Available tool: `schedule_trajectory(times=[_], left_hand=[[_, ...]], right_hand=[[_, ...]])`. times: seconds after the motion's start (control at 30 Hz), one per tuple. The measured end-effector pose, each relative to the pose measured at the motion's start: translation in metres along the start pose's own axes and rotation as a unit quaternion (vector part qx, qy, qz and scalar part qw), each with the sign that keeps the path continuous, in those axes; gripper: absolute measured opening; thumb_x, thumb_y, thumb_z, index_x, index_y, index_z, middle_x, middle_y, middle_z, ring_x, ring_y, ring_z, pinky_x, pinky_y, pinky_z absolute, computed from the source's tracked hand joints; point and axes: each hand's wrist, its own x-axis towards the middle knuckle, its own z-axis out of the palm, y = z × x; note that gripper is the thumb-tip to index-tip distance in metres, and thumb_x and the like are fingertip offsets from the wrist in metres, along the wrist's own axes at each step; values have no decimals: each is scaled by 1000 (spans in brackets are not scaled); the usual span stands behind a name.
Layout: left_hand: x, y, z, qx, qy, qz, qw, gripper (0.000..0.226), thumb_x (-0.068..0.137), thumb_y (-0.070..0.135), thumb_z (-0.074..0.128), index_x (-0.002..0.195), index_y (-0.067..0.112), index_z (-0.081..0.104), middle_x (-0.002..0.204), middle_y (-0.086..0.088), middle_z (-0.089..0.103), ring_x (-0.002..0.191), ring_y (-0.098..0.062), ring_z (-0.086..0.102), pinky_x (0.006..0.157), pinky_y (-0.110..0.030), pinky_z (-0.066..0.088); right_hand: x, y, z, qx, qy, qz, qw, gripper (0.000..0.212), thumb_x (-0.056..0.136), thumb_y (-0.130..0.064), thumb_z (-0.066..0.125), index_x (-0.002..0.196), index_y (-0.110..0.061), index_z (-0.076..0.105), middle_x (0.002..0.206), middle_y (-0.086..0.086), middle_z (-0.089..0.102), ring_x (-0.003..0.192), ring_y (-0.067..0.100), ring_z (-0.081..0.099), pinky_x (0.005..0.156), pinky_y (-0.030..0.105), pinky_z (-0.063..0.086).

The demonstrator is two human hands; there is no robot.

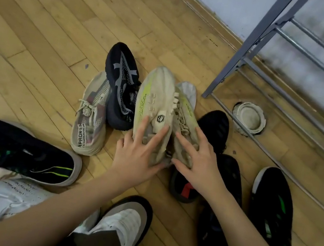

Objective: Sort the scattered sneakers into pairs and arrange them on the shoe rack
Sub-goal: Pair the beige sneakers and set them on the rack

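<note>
Under each splayed hand, left [138, 149] and right [199, 161], lies a beige sneaker [156, 100].

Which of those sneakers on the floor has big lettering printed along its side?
The beige knit sneaker, left of the pile's middle, beside the navy sneaker. Large dark letters run along its heel side; no other shoe shows such lettering.

Single head-worn camera looks steeply down, close over the floor [44, 28], toward the wall [230, 1] and rack [256, 42].

Bare forearms; white sneaker [125, 222], brown trouser cuff [100, 243].
</note>
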Motion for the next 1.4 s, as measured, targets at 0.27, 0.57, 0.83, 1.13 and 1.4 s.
schedule_trajectory(times=[0.27,0.57,0.83,1.13,1.4], left_hand=[[0,2,-17,-67,13,29,997,68,79,57,45,142,42,24,149,-12,24,103,-42,51,79,-51,48],[3,30,-46,-82,48,106,990,63,78,53,50,138,36,36,144,-10,35,96,-38,55,78,-48,49],[19,88,-41,-78,31,226,971,60,78,52,50,135,31,46,139,-13,43,92,-37,59,74,-48,52],[87,131,-13,-17,-8,306,952,62,78,53,43,137,34,36,138,-15,43,88,-44,57,70,-51,50],[164,165,7,18,-15,323,946,68,75,42,65,137,31,40,137,-15,45,94,-50,53,75,-56,46]], right_hand=[[-7,-5,8,44,109,-24,993,37,93,-39,45,128,-31,55,143,14,40,125,39,39,96,56,39],[-51,-11,-21,13,219,66,974,37,93,-37,43,124,-24,60,138,15,46,118,41,47,91,58,41],[-99,26,-39,3,293,156,943,38,91,-38,46,124,-26,60,139,14,47,121,43,44,91,59,41],[-81,75,-37,37,352,218,910,38,93,-36,44,125,-24,60,141,13,43,123,40,44,97,49,33],[-21,120,-61,72,366,260,891,33,93,-28,50,125,-25,60,142,8,43,124,38,41,99,57,34]])
